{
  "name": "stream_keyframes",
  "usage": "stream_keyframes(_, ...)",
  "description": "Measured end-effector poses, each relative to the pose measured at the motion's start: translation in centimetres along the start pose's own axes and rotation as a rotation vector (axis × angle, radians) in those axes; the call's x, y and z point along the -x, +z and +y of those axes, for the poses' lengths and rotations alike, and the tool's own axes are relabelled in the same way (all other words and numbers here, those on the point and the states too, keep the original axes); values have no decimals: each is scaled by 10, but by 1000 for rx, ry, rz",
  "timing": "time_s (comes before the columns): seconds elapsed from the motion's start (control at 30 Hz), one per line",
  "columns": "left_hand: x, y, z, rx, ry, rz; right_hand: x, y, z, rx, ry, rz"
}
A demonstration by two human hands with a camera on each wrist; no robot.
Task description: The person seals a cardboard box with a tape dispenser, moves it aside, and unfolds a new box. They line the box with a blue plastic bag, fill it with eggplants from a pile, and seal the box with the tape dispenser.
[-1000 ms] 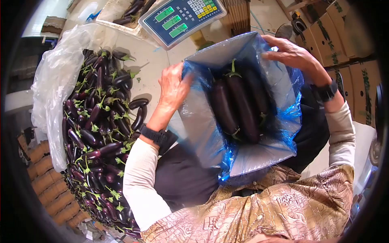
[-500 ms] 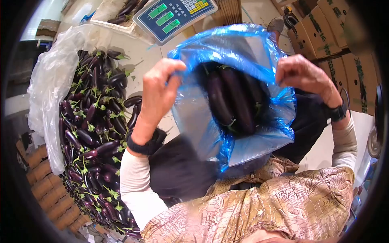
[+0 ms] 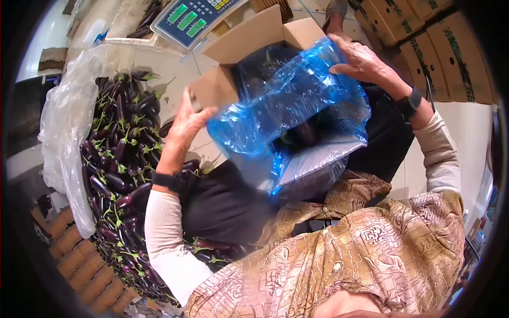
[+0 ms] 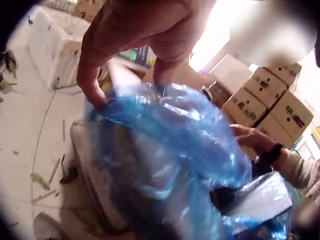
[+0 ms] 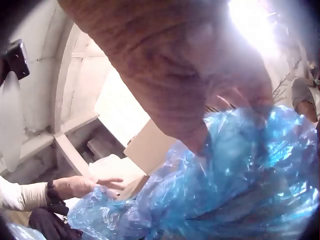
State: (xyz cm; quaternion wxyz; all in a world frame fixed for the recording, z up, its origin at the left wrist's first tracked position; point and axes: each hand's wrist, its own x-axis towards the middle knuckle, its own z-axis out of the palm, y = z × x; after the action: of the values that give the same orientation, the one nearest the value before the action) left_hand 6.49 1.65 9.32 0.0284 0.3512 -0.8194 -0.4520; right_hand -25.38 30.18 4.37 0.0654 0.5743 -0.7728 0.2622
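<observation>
Two hands work one blue plastic bag (image 3: 289, 114), which lines a cardboard box (image 3: 249, 37) resting on our lap and is folded over the dark eggplants (image 3: 305, 132) inside. Our left hand (image 3: 185, 124) pinches the bag's left edge beside the box flap — in the left wrist view its fingers (image 4: 90, 85) curl onto the film. Our right hand (image 3: 360, 61) grips the bag at the far right corner. Beyond the box sits a weighing scale (image 3: 193, 18); to our left lies a heap of eggplants (image 3: 119, 159) on clear plastic sheeting (image 3: 61, 127), and stacked cartons (image 3: 429, 42) stand on the right.
</observation>
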Motion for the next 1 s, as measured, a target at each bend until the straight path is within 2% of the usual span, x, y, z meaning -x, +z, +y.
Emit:
stream_keyframes(0.03, 0, 4, -14, 235, -293, -169, 0, -10, -3, 2, 210, -295)
stream_keyframes(0.07, 4, 12, -29, 280, -342, -110, 2, -16, -5, 4, 417, -592)
stream_keyframes(0.1, 9, 11, -30, 278, -345, -114, 9, -18, 1, 2, 420, -595)
stream_keyframes(0.17, 18, 7, -34, 155, -296, -347, 30, -28, 24, -186, 354, -800)
stream_keyframes(0.2, 31, 7, -20, 28, -395, -331, 44, -35, 24, -204, 264, -728)
stream_keyframes(0.23, 45, 8, 1, -3, -411, -328, 58, -41, 18, -222, 174, -651)
stream_keyframes(0.3, 57, 5, 28, -248, -385, -567, 68, -59, 2, -290, 267, -632)
stream_keyframes(0.33, 70, 8, 32, -196, -262, -595, 71, -72, -12, -295, 267, -633)
stream_keyframes(0.37, 84, 13, 36, -143, -137, -623, 71, -86, -29, -625, 468, -726)
stream_keyframes(0.4, 94, 15, 61, -111, -240, -736, 74, -93, -42, -960, 671, -804)
stream_keyframes(0.43, 105, 20, 63, 0, -205, -806, 81, -92, -50, -958, 388, -739)
stream_keyframes(0.5, 117, 34, 78, 121, -96, -783, 77, -97, -79, -633, 31, -561)
stream_keyframes(0.53, 118, 38, 93, 116, -97, -789, 66, -108, -84, -776, 25, -602)
stream_keyframes(0.57, 117, 40, 113, 290, -138, -758, 56, -121, -88, -919, 18, -645)
stream_keyframes(0.6, 115, 43, 123, 466, -181, -721, 54, -126, -97, -1118, 89, -446)
stream_keyframes(0.63, 113, 47, 124, 537, 0, -625, 54, -127, -104, -1124, 273, -274)
stream_keyframes(0.7, 116, 52, 135, 523, 124, -288, 64, -113, -93, -984, 759, -165)
stream_keyframes(0.73, 117, 49, 123, 353, 36, -175, 81, -103, -80, -982, 874, -193)
stream_keyframes(0.77, 121, 55, 116, 356, 43, -186, 101, -93, -67, -982, 990, -223)
stream_keyframes(0.83, 135, 68, 98, 537, -73, -128, 128, -79, -70, -1013, 1153, -197)
stream_keyframes(0.9, 152, 77, 80, 559, -278, -251, 138, -66, -67, -1272, 1274, -379)
stream_keyframes(0.93, 163, 86, 71, 620, -329, -242, 142, -60, -69, -1459, 1187, -430)
stream_keyframes(0.97, 173, 96, 65, 682, -378, -231, 147, -48, -81, -1620, 1241, -286)
stream_keyframes(1.0, 179, 102, 62, 689, -383, -264, 160, -28, -73, -1770, 1201, -386)
